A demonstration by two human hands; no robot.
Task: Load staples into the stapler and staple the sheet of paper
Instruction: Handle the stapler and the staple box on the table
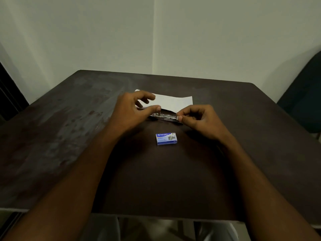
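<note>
A small metal stapler point(166, 117) lies flat on the dark table point(86, 129), lengthwise left to right, with its shiny channel showing. My left hand point(133, 110) rests over its left end, thumb tip pressing near a small upright metal part. My right hand point(199, 120) pinches the stapler's right end between thumb and forefinger. Just behind the stapler lies a white sheet of paper point(175, 102), partly hidden by my left fingers. A blue and white staple box point(166, 138) sits shut on the table in front of the stapler, apart from both hands.
The table's far edge meets a pale wall corner. A dark chair point(305, 101) stands at the right, and a dark doorway or panel point(8, 94) at the left. The near table edge runs across the bottom, above my lap.
</note>
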